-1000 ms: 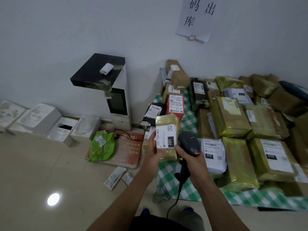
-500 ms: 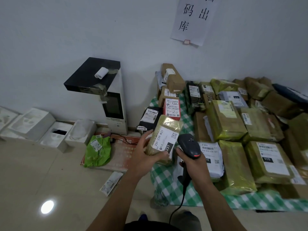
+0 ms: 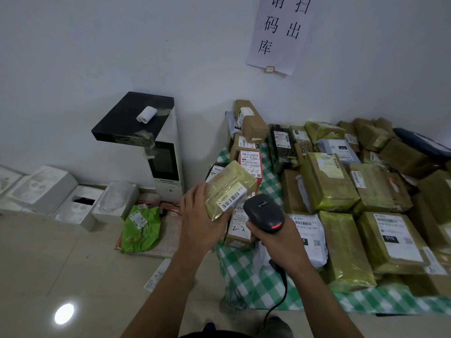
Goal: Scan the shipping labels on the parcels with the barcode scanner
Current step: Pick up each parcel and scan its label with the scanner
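The parcel (image 3: 227, 186) in hand is a small block in glossy yellow-green wrap, lifted over the near left corner of the table (image 3: 251, 284). The left hand (image 3: 197, 220) grips it from the left with fingers curled under it. Its shipping label (image 3: 233, 198) folds over the near edge, the barcode facing up and right. The right hand (image 3: 275, 240) is closed round the grip of the barcode scanner (image 3: 264, 212), whose nose sits just beside that label. A red light shows on the scanner, though I cannot tell if a beam reaches the barcode.

I judge the task to be in its early or middle part: one parcel is being read, and the pile of parcels (image 3: 327, 181) covers the table from the middle to the far right. Nothing marks which of these are already scanned.

A small box marked "2-3" (image 3: 239, 230) lies directly under the hands, and a large parcel with a 010 label (image 3: 393, 237) lies near right. Several labels in the pile wrap round edges or face away, so those parcels would need turning. The scanner cable (image 3: 280, 296) hangs down the table's near side and could snag. On the floor to the left are a green bag (image 3: 141, 225), white foam boxes (image 3: 80, 203) and a white machine with a screen (image 3: 166, 162) against the wall.
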Demonstrator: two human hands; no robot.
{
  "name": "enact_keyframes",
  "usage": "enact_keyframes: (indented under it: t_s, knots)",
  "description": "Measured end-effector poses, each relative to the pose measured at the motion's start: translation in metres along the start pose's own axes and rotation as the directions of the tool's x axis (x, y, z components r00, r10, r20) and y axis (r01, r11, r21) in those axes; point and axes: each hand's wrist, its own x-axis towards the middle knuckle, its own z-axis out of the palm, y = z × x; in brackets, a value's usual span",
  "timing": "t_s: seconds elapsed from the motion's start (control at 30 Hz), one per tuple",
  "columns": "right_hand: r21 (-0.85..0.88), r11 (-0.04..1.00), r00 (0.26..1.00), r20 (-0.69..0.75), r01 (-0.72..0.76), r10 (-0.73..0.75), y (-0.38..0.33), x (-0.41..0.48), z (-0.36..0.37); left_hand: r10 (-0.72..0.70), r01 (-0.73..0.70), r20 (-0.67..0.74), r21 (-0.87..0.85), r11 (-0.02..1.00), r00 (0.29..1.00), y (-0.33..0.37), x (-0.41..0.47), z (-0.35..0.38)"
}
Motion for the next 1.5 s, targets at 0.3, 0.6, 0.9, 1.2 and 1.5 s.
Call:
enact_keyframes:
  t_s: [0.3, 0.6, 0.9, 1.2, 1.5]
  knots:
    - [-0.156, 0.987, 0.993, 0.107, -0.029, 0.046, -0.021, -0.002, 0.007, 0.182, -0.165, -0.187, 0.103, 0.981, 0.965, -0.011, 0.024, 0.008]
    - [-0.16, 0.986, 0.988, 0.139, -0.038, 0.06, -0.025, 0.001, 0.002, 0.137, -0.125, -0.128, 0.098, 0.987, 0.982, -0.017, 0.027, 0.015]
    - [-0.197, 0.98, 0.988, 0.149, -0.011, 0.041, -0.017, 0.005, -0.008, 0.156, -0.142, -0.12, 0.118, 0.983, 0.98, -0.015, 0.029, 0.024]
    - [-0.118, 0.991, 0.992, 0.109, -0.057, 0.07, -0.01, 0.009, -0.025, 0.059, -0.058, -0.07, 0.019, 0.998, 0.996, 0.002, 0.027, 0.034]
    - [0.118, 0.979, 0.977, -0.117, -0.166, 0.18, 0.01, 0.027, -0.08, -0.326, 0.409, 0.292, -0.3, 0.862, 0.899, 0.074, 0.043, 0.088]
